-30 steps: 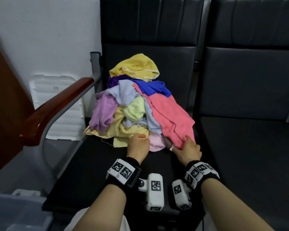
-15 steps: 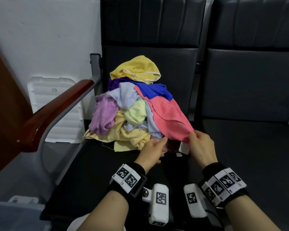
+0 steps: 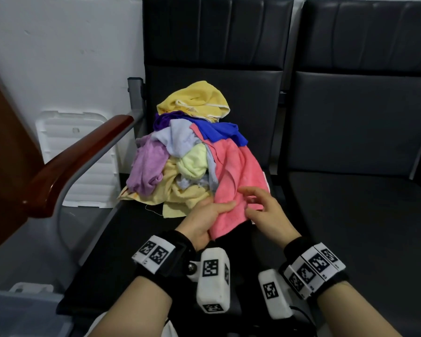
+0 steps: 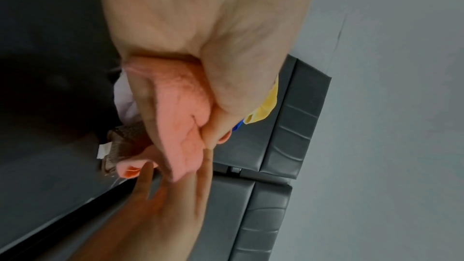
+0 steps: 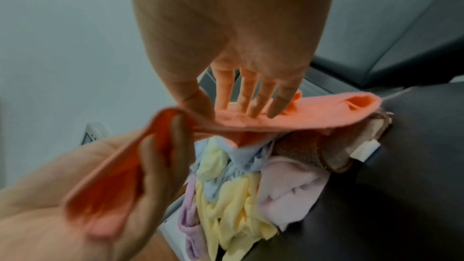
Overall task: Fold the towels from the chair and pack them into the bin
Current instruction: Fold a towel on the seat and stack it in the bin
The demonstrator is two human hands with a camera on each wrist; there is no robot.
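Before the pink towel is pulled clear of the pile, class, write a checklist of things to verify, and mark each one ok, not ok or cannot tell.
1. Left hand grips the pink towel at its near corner: ok.
2. Right hand has a grip on the towel: not ok; its fingers are straight and only touch the cloth.
3. Towel free of the pile: not ok; the blue towel lies over its top end.
4. Bare chair seat in front for folding: ok.
5. Bin within reach at lower left: cannot tell; only an edge shows.
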